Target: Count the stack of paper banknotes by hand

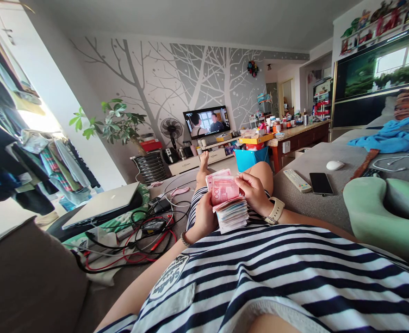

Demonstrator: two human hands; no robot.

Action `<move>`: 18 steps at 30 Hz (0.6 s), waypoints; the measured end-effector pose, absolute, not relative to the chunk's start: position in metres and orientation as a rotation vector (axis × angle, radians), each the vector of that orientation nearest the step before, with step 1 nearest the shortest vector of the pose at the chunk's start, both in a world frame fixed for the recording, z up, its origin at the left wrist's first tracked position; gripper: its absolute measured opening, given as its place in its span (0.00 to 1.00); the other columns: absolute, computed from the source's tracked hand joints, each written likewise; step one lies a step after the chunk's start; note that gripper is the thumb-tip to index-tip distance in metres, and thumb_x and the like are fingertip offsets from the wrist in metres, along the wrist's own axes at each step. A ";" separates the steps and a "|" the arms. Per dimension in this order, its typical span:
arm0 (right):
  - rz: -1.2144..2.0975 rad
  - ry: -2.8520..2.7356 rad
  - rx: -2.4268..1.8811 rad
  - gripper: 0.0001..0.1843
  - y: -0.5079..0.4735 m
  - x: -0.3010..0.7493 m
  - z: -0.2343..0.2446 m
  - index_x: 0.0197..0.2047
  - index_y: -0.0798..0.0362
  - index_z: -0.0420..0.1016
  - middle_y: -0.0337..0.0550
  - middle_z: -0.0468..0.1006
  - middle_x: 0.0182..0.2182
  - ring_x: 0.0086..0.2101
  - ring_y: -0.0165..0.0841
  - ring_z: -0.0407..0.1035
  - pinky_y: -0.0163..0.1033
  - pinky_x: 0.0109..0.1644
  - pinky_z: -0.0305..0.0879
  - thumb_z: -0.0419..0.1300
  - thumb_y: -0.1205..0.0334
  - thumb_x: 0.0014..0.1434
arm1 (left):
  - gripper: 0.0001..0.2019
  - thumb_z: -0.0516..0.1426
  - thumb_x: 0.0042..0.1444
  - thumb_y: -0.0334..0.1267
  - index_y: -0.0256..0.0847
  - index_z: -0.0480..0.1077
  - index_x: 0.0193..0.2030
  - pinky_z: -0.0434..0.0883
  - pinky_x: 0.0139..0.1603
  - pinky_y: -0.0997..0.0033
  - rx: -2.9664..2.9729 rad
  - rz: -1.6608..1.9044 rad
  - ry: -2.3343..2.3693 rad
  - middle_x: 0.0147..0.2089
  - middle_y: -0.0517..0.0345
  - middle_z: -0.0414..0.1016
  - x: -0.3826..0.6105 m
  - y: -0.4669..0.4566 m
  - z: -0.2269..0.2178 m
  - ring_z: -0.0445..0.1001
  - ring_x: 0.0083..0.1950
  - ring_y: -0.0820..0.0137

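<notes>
A thick stack of banknotes (229, 212) rests on my lap, pink notes on top. My left hand (203, 217) is closed around the stack's left side from below. My right hand (253, 190), with a pale watch on its wrist, pinches the top pink note (222, 188) and lifts its edge up off the pile. I lie back on a grey sofa (315, 208) in a striped shirt, with one bare leg stretched out ahead.
A remote (296, 180), a black phone (321, 183) and a white mouse (335, 165) lie on the sofa to my right. A green cushion (381, 208) is beside them. On my left are a laptop (102, 205) and tangled cables (145, 236). A television (206, 122) plays ahead.
</notes>
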State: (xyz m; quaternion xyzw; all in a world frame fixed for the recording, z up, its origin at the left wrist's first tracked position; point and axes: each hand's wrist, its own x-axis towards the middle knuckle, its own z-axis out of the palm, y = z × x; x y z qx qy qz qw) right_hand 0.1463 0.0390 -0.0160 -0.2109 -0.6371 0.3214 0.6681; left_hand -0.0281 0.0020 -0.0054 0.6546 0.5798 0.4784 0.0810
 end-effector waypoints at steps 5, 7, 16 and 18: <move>0.734 -1.433 -0.463 0.26 0.040 0.146 -0.016 0.29 0.50 0.69 0.38 0.69 0.26 0.31 0.34 0.62 0.38 0.35 0.59 0.63 0.36 0.62 | 0.03 0.57 0.54 0.32 0.44 0.71 0.33 0.75 0.45 0.64 2.019 1.428 1.752 0.34 0.55 0.81 -0.031 0.007 -0.009 0.79 0.40 0.59; 0.730 -1.429 -0.456 0.25 0.040 0.146 -0.016 0.29 0.50 0.69 0.37 0.68 0.26 0.30 0.34 0.61 0.38 0.34 0.59 0.64 0.36 0.62 | 0.02 0.58 0.53 0.33 0.45 0.71 0.33 0.75 0.46 0.64 2.057 1.440 1.735 0.34 0.55 0.81 -0.032 0.008 -0.011 0.79 0.41 0.59; 0.734 -1.431 -0.474 0.26 0.038 0.146 -0.015 0.29 0.50 0.70 0.38 0.69 0.26 0.30 0.34 0.62 0.39 0.35 0.59 0.63 0.35 0.61 | 0.01 0.58 0.53 0.35 0.46 0.69 0.31 0.75 0.49 0.61 2.006 1.456 1.668 0.34 0.54 0.81 -0.032 0.005 -0.009 0.79 0.43 0.57; 0.735 -1.430 -0.466 0.26 0.036 0.146 -0.014 0.29 0.50 0.70 0.38 0.69 0.26 0.30 0.33 0.61 0.39 0.34 0.59 0.63 0.35 0.62 | 0.02 0.59 0.51 0.36 0.46 0.68 0.31 0.74 0.51 0.60 2.000 1.469 1.654 0.34 0.54 0.80 -0.031 0.003 -0.008 0.79 0.44 0.56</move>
